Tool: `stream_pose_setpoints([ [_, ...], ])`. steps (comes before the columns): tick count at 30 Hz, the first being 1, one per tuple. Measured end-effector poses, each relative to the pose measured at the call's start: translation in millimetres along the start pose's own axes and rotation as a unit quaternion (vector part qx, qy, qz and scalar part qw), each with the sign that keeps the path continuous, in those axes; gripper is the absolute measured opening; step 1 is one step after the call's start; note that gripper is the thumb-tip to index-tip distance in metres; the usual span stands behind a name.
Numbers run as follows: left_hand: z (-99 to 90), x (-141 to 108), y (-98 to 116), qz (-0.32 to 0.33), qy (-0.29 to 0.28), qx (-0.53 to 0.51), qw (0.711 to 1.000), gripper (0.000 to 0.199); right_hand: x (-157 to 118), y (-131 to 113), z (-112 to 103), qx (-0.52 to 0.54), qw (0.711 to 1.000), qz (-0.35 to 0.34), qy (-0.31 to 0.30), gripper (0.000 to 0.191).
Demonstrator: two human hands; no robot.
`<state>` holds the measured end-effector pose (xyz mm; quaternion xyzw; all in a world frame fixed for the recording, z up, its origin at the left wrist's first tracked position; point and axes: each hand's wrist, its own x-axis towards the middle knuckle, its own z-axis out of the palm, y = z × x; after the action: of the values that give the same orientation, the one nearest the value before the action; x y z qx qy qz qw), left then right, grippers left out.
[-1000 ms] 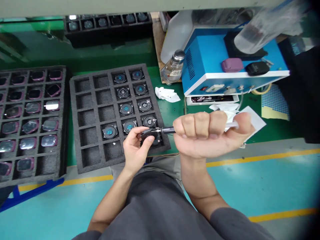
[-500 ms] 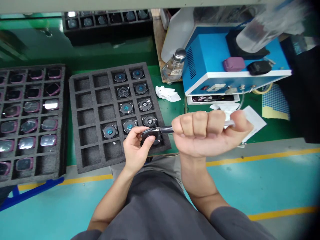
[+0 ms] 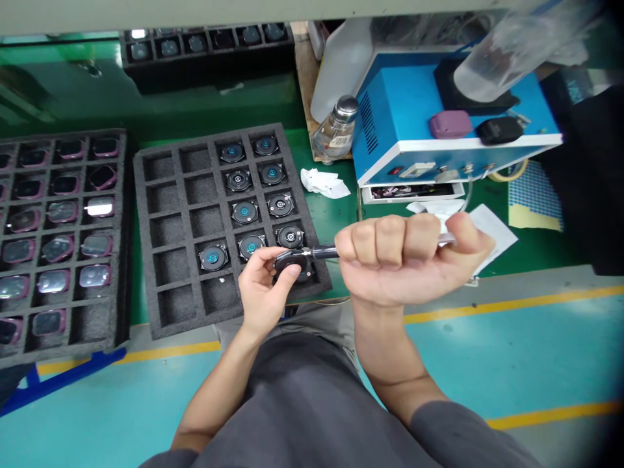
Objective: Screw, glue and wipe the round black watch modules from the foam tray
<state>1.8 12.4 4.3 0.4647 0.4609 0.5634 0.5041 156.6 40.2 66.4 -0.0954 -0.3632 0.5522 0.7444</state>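
Note:
Between the thumb and fingers of my left hand (image 3: 266,289) is a round black watch case (image 3: 287,261), tilted above the lower right of a grey foam tray (image 3: 147,260). My right hand (image 3: 390,260) makes a fist around a dark, slim dispensing syringe (image 3: 324,251), thumb at its far end. The metal tip points left and meets the edge of the watch case; whether it touches is too small to tell. In the tray's right-hand columns sit several round watch cases (image 3: 244,211), some with blue centres. Part of another case shows beneath the one I hold.
At left, a second foam tray (image 3: 124,260) holds several purple-framed square watches. A blue machine (image 3: 419,97) with a thin tube stands at back right, near a glass bottle (image 3: 336,130) and crumpled tissue (image 3: 324,183). Another tray (image 3: 209,58) lies at the back.
The view has shifted slightly. Both hands keep nearly the same pose, with the syringe tip still at the watch case's edge.

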Motion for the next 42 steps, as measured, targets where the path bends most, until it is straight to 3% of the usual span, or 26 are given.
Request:
stream_pose_setpoints([
  [13,0.3,0,-2,-0.010,0.010,-0.017,1.000,0.027,-3,-4,-2,-0.024,0.999,0.004,0.032,0.061],
  [27,1.1,0,-2,-0.007,0.019,-0.024,1.000,0.027,-6,-4,-9,0.000,1.000,-0.013,0.001,0.059],
  [32,1.4,0,-1,-0.010,0.018,-0.017,1.000,0.029,-8,-4,-12,0.002,1.000,-0.016,0.023,0.061],
  [42,1.4,-1,1,-0.011,0.005,-0.001,1.000,0.026,0,5,3,0.011,0.999,0.007,0.036,0.069],
])
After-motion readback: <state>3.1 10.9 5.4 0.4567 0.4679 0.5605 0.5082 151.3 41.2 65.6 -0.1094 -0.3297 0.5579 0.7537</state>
